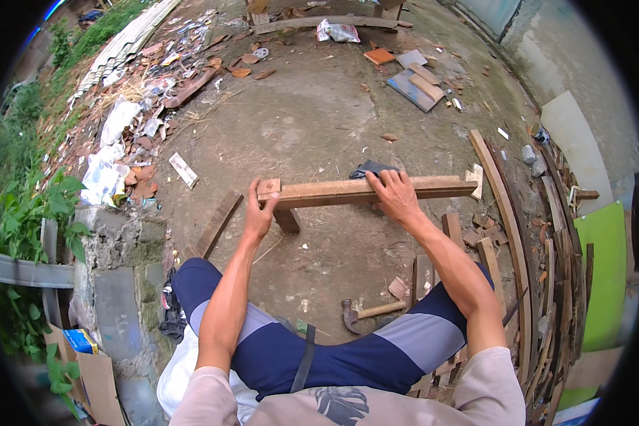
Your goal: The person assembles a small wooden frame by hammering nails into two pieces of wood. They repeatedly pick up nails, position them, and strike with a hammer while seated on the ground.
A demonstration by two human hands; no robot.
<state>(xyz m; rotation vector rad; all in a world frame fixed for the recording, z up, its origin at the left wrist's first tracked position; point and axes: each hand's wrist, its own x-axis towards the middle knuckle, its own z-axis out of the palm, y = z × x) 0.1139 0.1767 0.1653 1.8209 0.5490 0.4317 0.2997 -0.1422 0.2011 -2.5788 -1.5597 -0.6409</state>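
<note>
A long wooden beam (334,192) lies crosswise in front of me. My left hand (258,216) grips its left end, where a small square piece of wood (269,187) shows between thumb and fingers; I cannot tell whether that piece is separate. My right hand (396,195) is closed over the beam right of its middle. Under the left end a short wooden block (287,221) points down to the ground. Behind the right hand lies a dark object (369,169), partly hidden. A hammer (380,310) rests on the ground between my legs.
Long planks (508,234) and more timber line the right side, by a green panel (603,248). A loose plank (220,224) and a low block wall (117,284) are at the left. Rubbish (121,121) lies far left. Boards (415,86) lie at the far right.
</note>
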